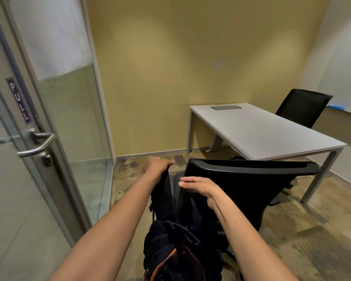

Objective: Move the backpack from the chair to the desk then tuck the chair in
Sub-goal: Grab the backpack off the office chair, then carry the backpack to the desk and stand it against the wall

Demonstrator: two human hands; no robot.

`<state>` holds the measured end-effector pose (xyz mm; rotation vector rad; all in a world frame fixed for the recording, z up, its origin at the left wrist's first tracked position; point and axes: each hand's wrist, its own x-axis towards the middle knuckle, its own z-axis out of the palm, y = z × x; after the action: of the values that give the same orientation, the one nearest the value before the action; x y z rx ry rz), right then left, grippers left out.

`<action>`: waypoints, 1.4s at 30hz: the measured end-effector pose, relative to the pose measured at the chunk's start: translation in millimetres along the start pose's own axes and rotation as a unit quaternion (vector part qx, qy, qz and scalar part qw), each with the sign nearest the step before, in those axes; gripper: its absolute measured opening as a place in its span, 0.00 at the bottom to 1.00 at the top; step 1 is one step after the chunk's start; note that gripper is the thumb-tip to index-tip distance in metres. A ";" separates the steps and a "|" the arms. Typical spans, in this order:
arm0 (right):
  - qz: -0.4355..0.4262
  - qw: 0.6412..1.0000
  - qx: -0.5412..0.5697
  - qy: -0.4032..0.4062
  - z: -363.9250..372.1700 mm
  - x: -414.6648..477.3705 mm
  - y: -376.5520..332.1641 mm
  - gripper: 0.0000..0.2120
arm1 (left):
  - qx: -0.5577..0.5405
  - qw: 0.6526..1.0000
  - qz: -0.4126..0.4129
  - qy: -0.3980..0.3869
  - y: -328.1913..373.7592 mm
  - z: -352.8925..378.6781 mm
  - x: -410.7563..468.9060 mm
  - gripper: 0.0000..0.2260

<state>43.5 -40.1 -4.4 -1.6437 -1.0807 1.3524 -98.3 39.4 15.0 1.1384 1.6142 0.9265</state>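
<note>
- Left hand (157, 166) is fisted tight around a black strap of the backpack (176, 248), held up high so the strap runs taut down to the bag.
- Right hand (199, 186) sits lower, fingers curled over dark fabric by the chair back. Can't tell if that's another strap or the chair's edge, it's all black on black there.
- The backpack itself hangs low between the forearms, black with an orange trim stripe, just beside the back of the black office chair (249, 179). Whether its bottom rests on anything is out of view.
- Handling guess: soft and floppy, looks stuffed, so probably some weight. It'll sag and swing from one strap. I'd take the top loop or both straps, maybe a hand under the base for the lift.
- The chair is pulled out, angled away from the white desk (272, 136), which has a bare top apart from a grey cable hatch (225, 107).
- Second black chair (303, 108) sits on the far side; a glass door with a PULL sign (19, 101) is off left.
</note>
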 end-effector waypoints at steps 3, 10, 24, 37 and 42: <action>-0.040 0.998 -0.019 -0.038 31.4 -2.6 -21.0 0.19 | -0.025 0.998 0.058 0.002 21.2 -10.1 -6.4 0.25; -0.117 0.991 0.064 0.001 73.7 5.1 -71.9 0.13 | 0.004 0.980 0.187 0.076 58.0 -56.7 -1.1 0.08; -0.207 0.951 0.226 -0.047 158.3 78.3 -269.7 0.24 | 0.114 0.955 0.260 0.084 5.5 -195.9 123.2 0.22; -0.316 0.947 0.042 0.031 138.8 240.1 -404.5 0.18 | -0.048 0.911 0.338 0.232 96.2 -191.8 272.0 0.11; -0.282 0.917 -0.268 0.087 105.0 313.3 -404.2 0.29 | -0.057 0.903 0.327 0.273 121.3 -176.8 328.6 0.15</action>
<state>-92.4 404.6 233.0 -1.5874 -1.7491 0.5446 -283.4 376.4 93.5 1.4536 1.5769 1.8917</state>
